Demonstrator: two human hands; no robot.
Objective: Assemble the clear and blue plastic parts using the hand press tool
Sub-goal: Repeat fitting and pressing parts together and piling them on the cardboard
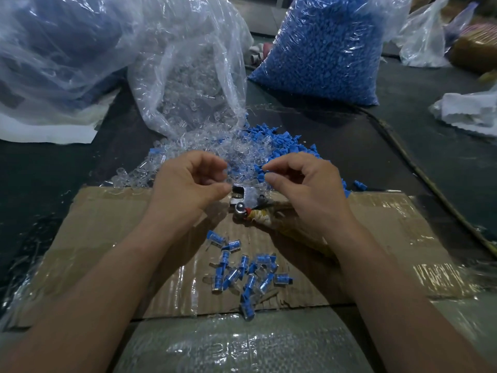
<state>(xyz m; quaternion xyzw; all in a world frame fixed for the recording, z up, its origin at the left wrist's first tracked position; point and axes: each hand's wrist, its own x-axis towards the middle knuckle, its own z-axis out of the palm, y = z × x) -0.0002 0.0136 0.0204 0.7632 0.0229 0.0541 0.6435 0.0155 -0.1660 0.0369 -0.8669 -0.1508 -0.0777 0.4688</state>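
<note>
Clear parts [134, 176]: loose heap left of and beyond hand press tool [239, 197]. Left hand [185, 181]: just left of tool, fingers curled, thumb tip touching metal head; cannot tell whether pinching a clear part. Tool: flat on cardboard [107, 224], wrapped handle running right. Assembled pieces [242, 273]: on near side of tool. Right hand [306, 184]: just right of tool, thumb and forefinger nearly together at edge of blue parts [285, 146]; contents of pinch unclear. Judged step: gathering one part per hand. Next: mate parts, seat in tool head, squeeze handle.
</note>
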